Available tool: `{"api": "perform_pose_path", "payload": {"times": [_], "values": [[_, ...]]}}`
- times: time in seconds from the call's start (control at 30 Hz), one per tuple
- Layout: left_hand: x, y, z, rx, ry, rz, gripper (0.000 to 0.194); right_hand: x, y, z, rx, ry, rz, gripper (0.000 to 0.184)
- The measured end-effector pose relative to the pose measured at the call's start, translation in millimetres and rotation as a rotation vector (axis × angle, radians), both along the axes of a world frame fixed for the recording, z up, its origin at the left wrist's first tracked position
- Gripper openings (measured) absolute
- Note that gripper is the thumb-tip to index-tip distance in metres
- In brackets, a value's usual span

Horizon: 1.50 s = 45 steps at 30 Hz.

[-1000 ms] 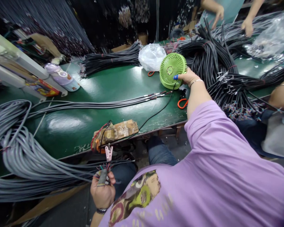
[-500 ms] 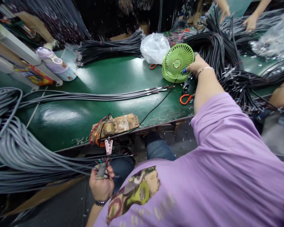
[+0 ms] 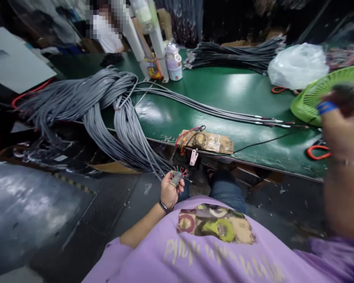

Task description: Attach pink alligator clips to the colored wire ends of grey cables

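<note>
- Desk point(image 3: 247, 88): front edge slopes from centre left of the frame down to lower right. Bare green surface lies between the dark cable bundle point(image 3: 233, 55) at the rear and the loose grey cables point(image 3: 212, 107) at centre; a second bare strip lies right of the cardboard block point(image 3: 220, 142), which rests along the front edge.
- Floor point(image 3: 41, 212): open area at lower left.
- Left grip point(image 3: 169, 192): below the front edge, just below frame centre; fingers curled closed on a short grey piece point(image 3: 175, 179) and cable ends point(image 3: 181, 171) with coloured wires fanning out.
- Grey cable bundle point(image 3: 103, 94): spread over the desk at left, its strands hanging over the edge and running to the left grip.
- Right grip point(image 3: 342, 122): right edge of the frame, in front of the fan point(image 3: 305, 103); blurred. I cannot tell how far open it is, or what it holds.
- Count: one fan, one white bag point(image 3: 297, 66), one bottle point(image 3: 174, 65), one pink clip point(image 3: 194, 157), two orange-red loops point(image 3: 317, 152).
- Change from the earlier frame: view turned left; right grip appears larger and no longer shows clearly at the fan's rim; left grip unchanged.
</note>
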<state>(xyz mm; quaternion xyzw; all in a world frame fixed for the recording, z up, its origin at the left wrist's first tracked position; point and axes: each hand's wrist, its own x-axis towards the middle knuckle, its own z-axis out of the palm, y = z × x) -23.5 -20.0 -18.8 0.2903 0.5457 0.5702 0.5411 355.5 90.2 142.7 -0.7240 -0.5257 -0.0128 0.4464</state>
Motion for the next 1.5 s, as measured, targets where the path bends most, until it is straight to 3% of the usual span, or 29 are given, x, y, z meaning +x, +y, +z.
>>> {"api": "perform_pose_path", "payload": {"times": [0.07, 0.17, 0.23, 0.37, 0.57, 0.77, 1.1, 1.3, 1.4, 1.5], "values": [[-1.0, -1.4, 0.1, 0.011, -0.013, -0.004, 0.036, -41.2, -34.5, -24.9, -0.044, 0.158, 0.451, 0.027], [-1.8, -4.3, 1.3, 0.026, -0.027, -0.016, 0.035, -100.4, -68.7, -72.3, -0.607, 0.459, 1.037, 0.024], [-1.8, -6.4, 2.1, 0.036, -0.021, -0.028, 0.034, -136.5, -77.6, -100.9, -0.700, 0.583, 1.138, 0.025], [-0.9, -11.6, 1.7, 0.051, 0.017, -0.067, 0.033, -192.5, -76.5, -132.8, -0.786, 0.846, 1.123, 0.040], [-3.2, -17.8, -3.3, 0.043, 0.051, -0.117, 0.031, -231.5, -67.8, -141.5, -0.762, 0.957, 1.138, 0.039], [-7.8, -16.3, -7.0, 0.006, 0.063, -0.203, 0.031, -237.9, -66.5, -147.3, -0.680, 0.942, 1.151, 0.031], [-8.4, -9.6, 1.4, -0.138, 0.032, -0.651, 0.035, -226.2, -55.5, -143.3, -0.796, 0.780, 1.256, 0.035], [-1.0, -9.9, 5.4, -0.118, -0.014, -0.467, 0.035, -231.4, -62.7, -151.2, -0.661, 0.952, 0.991, 0.042], [1.1, -9.7, 4.2, -0.091, -0.052, -0.352, 0.035, -226.2, -67.4, -154.7, -0.695, 1.134, 0.877, 0.048], [1.4, -9.3, 2.3, -0.073, -0.050, -0.289, 0.035, -220.3, -73.0, -154.3, -0.762, 1.231, 0.880, 0.046]]}}
